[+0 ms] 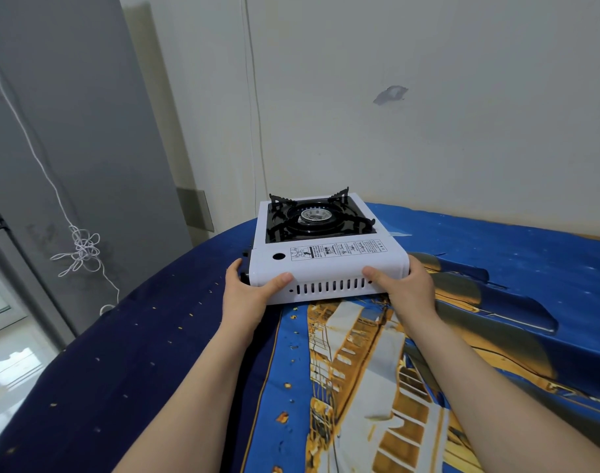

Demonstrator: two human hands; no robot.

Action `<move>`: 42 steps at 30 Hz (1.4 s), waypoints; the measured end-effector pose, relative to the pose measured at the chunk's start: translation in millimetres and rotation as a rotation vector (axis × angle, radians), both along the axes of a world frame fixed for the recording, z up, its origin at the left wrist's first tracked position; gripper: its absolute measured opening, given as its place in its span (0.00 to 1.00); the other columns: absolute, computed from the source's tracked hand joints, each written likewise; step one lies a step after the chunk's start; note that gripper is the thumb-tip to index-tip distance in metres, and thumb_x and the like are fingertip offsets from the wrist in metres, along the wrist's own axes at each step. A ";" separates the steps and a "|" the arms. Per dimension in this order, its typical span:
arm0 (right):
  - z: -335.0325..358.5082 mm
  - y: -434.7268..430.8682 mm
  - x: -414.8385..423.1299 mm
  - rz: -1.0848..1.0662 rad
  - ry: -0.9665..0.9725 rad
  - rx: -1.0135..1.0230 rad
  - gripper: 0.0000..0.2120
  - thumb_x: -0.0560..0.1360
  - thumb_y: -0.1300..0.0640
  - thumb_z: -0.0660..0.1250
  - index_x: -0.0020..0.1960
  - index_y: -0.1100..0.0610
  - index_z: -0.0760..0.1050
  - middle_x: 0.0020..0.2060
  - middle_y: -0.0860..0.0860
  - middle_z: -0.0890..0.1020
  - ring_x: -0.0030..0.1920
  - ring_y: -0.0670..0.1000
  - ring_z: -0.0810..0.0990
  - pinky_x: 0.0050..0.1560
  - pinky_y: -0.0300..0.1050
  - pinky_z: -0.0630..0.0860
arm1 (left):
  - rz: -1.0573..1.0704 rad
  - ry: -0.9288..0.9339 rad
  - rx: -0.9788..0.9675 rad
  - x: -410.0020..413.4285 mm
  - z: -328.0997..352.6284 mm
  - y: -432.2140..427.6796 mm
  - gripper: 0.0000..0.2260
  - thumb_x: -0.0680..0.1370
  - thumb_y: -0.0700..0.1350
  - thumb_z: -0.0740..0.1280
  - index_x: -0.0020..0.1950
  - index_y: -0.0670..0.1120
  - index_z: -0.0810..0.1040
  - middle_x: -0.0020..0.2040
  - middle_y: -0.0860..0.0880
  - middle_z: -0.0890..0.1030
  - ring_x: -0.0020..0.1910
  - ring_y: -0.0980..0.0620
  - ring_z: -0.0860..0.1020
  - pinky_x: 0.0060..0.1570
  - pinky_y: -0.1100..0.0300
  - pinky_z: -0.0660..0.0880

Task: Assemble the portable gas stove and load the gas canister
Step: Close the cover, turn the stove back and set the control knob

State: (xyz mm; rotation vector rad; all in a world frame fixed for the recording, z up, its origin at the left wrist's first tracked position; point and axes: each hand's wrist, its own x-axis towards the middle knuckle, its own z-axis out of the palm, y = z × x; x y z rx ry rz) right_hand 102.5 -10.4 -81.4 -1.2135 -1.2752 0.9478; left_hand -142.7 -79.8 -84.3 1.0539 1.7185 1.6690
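Stove (pixel 329 264) on bed (pixel 155 353), near far edge, close to wall (pixel 428 114) behind. Pan support (pixel 320 218) on stove top, burner (pixel 315 216) in its centre. Left hand (pixel 247 291) at stove's near-left corner, right hand (pixel 406 288) at near-right corner. Cord (pixel 81 250) hangs left of bed.

Near edge of bed: blue printed cloth (pixel 360 387) bare, open passage.
Far edge: wall (pixel 428 131) just behind gas stove (pixel 325 264).
Stove's near corners: left hand (pixel 247 291), right hand (pixel 406 288) clasp them.
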 end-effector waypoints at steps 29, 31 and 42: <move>8.7 -23.4 -42.0 -0.372 0.312 -0.201 0.33 0.66 0.52 0.78 0.65 0.56 0.67 0.62 0.56 0.73 0.58 0.55 0.74 0.55 0.51 0.74 | 0.093 -0.010 -0.036 27.3 2.9 -1.9 0.55 0.53 0.66 0.78 0.74 0.52 0.59 0.70 0.50 0.70 0.62 0.51 0.71 0.53 0.57 0.66; 9.5 -29.0 -49.8 -0.370 0.391 -0.222 0.33 0.67 0.54 0.78 0.66 0.55 0.66 0.62 0.55 0.73 0.53 0.52 0.75 0.47 0.45 0.74 | 0.094 -0.028 -0.029 33.2 4.7 -3.5 0.54 0.54 0.65 0.78 0.74 0.51 0.60 0.68 0.51 0.71 0.58 0.55 0.70 0.51 0.58 0.66; 3.0 -58.9 -89.6 -0.170 0.549 -0.221 0.39 0.74 0.55 0.71 0.77 0.52 0.52 0.69 0.52 0.69 0.61 0.50 0.73 0.58 0.45 0.72 | 0.094 -0.168 -0.013 75.6 14.8 -8.9 0.44 0.65 0.59 0.76 0.75 0.50 0.59 0.71 0.50 0.68 0.62 0.53 0.68 0.54 0.58 0.64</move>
